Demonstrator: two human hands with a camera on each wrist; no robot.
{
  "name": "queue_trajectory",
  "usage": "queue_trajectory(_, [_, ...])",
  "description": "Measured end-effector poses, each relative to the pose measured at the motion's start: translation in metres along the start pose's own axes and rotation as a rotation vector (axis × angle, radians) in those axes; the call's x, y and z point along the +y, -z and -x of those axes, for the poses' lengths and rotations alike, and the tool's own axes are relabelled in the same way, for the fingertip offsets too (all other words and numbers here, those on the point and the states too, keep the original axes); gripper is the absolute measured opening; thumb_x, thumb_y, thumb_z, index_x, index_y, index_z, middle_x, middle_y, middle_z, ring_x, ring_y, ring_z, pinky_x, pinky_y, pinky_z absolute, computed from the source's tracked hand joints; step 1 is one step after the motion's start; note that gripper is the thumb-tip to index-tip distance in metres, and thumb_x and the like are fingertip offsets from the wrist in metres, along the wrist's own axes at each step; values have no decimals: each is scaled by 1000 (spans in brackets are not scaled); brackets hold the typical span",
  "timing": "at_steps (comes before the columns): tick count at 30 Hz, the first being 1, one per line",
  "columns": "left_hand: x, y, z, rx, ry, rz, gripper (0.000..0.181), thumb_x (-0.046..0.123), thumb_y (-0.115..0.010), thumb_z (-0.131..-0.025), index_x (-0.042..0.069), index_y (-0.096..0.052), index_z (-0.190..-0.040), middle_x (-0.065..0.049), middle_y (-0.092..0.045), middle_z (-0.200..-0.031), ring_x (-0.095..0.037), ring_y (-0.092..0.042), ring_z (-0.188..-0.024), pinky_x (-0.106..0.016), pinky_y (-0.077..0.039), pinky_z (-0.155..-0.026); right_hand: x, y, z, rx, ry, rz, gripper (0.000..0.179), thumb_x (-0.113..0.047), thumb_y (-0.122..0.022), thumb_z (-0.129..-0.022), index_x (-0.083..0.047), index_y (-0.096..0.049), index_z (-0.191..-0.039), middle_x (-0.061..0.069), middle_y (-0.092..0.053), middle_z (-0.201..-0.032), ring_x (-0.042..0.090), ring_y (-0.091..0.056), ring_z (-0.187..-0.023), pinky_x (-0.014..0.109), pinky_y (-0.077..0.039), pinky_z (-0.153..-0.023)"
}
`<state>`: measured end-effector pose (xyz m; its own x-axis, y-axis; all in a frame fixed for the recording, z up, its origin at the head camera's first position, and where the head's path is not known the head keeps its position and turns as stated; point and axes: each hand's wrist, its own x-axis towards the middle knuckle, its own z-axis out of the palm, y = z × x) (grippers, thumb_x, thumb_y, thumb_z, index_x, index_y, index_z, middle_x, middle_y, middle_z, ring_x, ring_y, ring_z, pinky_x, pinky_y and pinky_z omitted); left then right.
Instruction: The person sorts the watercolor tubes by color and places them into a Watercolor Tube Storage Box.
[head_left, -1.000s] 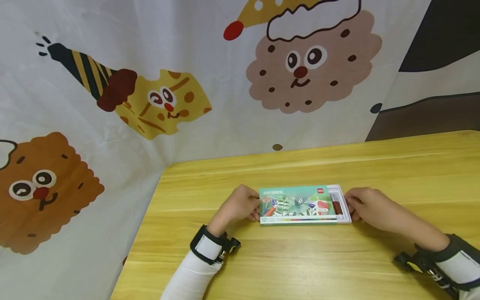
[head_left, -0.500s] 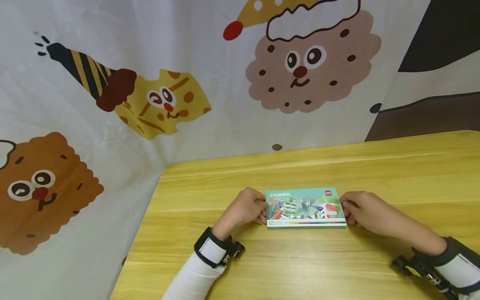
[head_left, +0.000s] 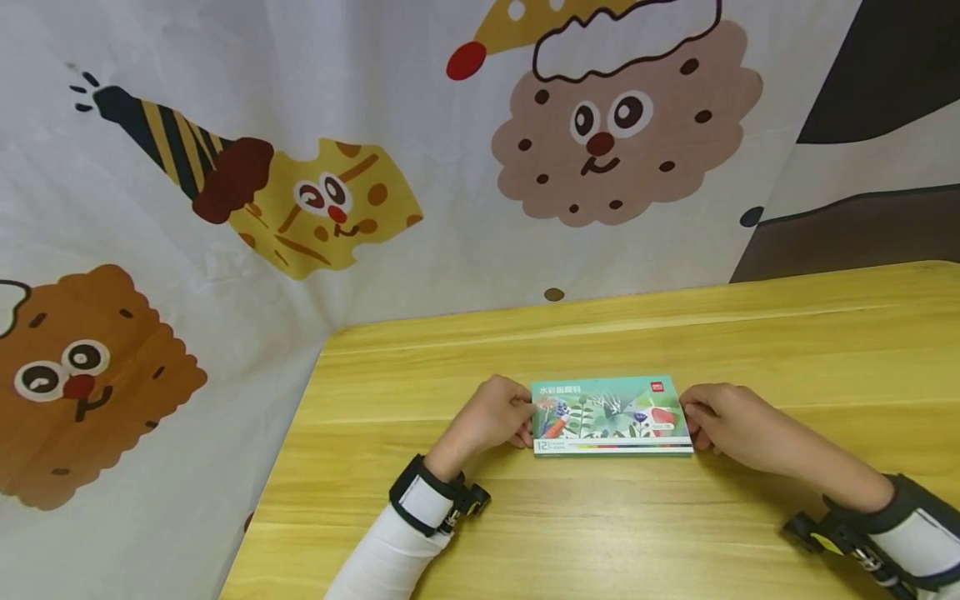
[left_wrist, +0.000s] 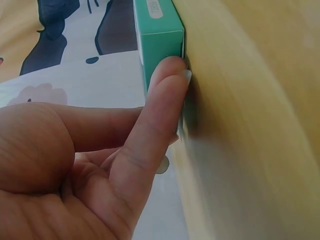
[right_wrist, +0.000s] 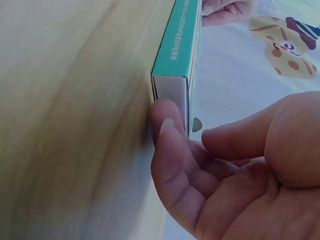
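A flat green watercolor paint box (head_left: 611,417), printed with flowers and leaves, lies on the table between both hands. My left hand (head_left: 498,412) holds its left end; in the left wrist view a fingertip (left_wrist: 172,70) presses the box's green end face (left_wrist: 162,47). Against the right end rests my right hand (head_left: 727,417). Its bent fingertips (right_wrist: 167,112) touch the white end of the inner tray (right_wrist: 172,90), which sits inside the sleeve. The right thumb (right_wrist: 230,140) stands apart from the box in the right wrist view. What the tray holds is hidden.
The wooden table (head_left: 600,525) meets a white cloth (head_left: 450,258) with cartoon biscuit and cheese prints along its far and left sides. Black straps with small cameras are worn on the left wrist (head_left: 431,496) and right wrist (head_left: 892,525).
One second ago the inner tray stuck out at the right with a brown tube showing. It has slid into the sleeve, and the sleeve shifted slightly right. Over the last half second nothing visibly moved.
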<state>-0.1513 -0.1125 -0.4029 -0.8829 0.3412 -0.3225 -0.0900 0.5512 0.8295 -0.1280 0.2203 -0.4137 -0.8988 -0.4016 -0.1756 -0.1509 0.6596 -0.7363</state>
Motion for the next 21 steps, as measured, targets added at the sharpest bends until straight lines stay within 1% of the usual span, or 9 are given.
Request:
queue_trajectory(4, [1, 0, 0, -26, 24, -4, 25, 0, -58, -105, -4, -68, -83, -18, -70, -70, -28, -71, -60, -35, -61, -58, 1, 1, 0, -4, 5, 10, 19, 4, -47, -107, 9, -65, -112, 3, -61, -83, 18, -58, -71, 29, -52, -57])
queue_trajectory(8, [3, 0, -1, -43, 41, -12, 23, 0, -58, -106, -4, -68, -85, -18, -71, -71, -27, -72, -61, -35, -61, -58, 1, 2, 1, -9, 3, 12, 19, 4, -47, -107, 9, -65, -112, 3, -61, -83, 18, -58, -72, 29, -53, -57])
queue_trajectory(13, [4, 0, -1, -45, 43, -2, 18, -1, -58, -105, -4, -71, -92, -18, -71, -72, -29, -72, -62, -35, -61, -58, 1, 4, 1, -22, -12, -1, 20, 2, -47, -108, 9, -65, -113, 3, -61, -84, 19, -59, -73, 29, -53, -59])
queue_trajectory(19, [3, 1, -1, -47, 54, 21, 18, -1, -58, -105, -4, -71, -92, -18, -70, -72, -31, -72, -62, -37, -61, -59, 2, 5, 1, -33, -22, -18, 21, 1, -48, -108, 12, -64, -116, 3, -62, -83, 19, -59, -74, 30, -54, -59])
queue_trajectory(21, [3, 2, -1, -27, 65, 10, 20, 0, -58, -105, -7, -71, -91, -18, -70, -72, -30, -72, -61, -37, -61, -58, 2, 6, 1, -39, -25, -25, 23, 0, -48, -108, 13, -64, -117, 3, -63, -83, 20, -60, -73, 30, -54, -59])
